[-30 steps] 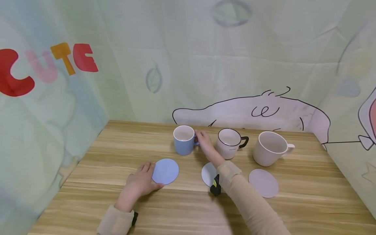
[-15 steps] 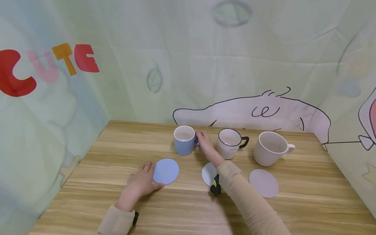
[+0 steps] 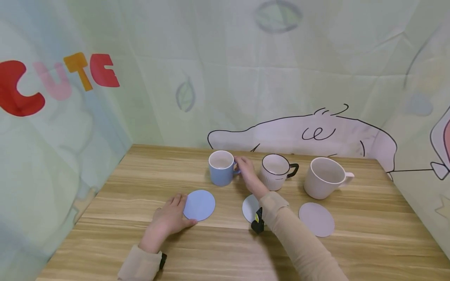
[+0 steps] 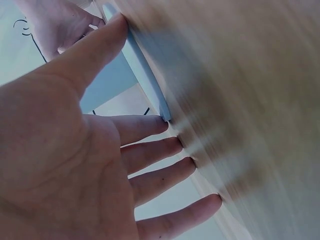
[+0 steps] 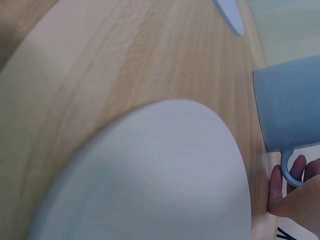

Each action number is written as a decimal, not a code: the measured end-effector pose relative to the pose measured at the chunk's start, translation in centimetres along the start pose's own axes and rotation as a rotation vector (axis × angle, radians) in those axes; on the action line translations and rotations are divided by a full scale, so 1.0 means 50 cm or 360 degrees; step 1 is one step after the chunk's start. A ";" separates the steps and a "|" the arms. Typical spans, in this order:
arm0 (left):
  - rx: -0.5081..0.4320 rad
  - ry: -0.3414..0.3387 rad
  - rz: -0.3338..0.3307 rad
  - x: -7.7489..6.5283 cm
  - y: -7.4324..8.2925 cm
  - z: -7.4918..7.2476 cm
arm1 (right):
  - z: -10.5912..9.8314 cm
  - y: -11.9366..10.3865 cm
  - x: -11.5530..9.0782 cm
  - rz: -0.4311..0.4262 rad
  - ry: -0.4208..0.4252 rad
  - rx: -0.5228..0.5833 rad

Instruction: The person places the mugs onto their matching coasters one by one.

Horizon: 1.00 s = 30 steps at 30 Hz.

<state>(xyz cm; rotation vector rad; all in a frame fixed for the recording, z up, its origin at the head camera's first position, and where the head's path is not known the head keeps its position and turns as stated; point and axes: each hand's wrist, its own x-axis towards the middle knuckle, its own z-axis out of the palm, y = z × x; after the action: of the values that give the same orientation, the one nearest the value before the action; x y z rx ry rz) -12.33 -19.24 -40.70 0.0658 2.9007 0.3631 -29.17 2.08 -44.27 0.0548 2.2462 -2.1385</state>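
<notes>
On the wooden table my right hand (image 3: 247, 170) holds the handle of a blue mug (image 3: 221, 176) with a white inside. The right wrist view shows fingers (image 5: 298, 169) curled at the handle, and the blue mug (image 5: 290, 102) stands upright on the table. My left hand (image 3: 169, 217) rests beside a round blue coaster (image 3: 199, 205). Its fingers are straight in the left wrist view, with the thumb and index finger of the left hand (image 4: 75, 130) touching the rim of the coaster (image 4: 142, 75) and the other fingertips on the table.
A white ribbed mug (image 3: 272, 180) with black rim and handle stands right of the right hand. Farther right is a larger pale mug (image 3: 321, 181). A whitish coaster (image 3: 249, 208), partly hidden by the right forearm, and a pinkish coaster (image 3: 316, 219) lie nearer. Printed cloth (image 3: 225, 78) bounds the back.
</notes>
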 end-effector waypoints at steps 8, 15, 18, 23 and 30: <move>0.0004 0.0007 0.0010 -0.001 0.000 0.000 | -0.004 0.001 -0.001 0.0019 -0.0045 0.0147; 0.0003 -0.0002 0.0008 -0.002 0.001 -0.001 | -0.007 0.003 0.000 0.0044 -0.0050 0.0210; 0.0002 -0.0006 0.0004 -0.004 0.001 -0.001 | -0.006 0.005 0.000 0.0051 -0.0065 0.0272; 0.0000 -0.0008 0.0006 -0.004 0.001 -0.002 | -0.005 0.005 -0.002 0.0098 -0.0077 0.0392; -0.0002 -0.0012 -0.0004 -0.004 0.002 -0.002 | -0.007 0.004 0.000 0.0175 -0.0118 0.0487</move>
<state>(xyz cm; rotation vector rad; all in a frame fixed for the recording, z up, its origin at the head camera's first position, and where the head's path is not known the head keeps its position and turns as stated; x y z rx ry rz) -12.17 -19.20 -40.55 0.0629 2.8931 0.3633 -29.17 2.43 -44.47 0.1037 1.8147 -2.3598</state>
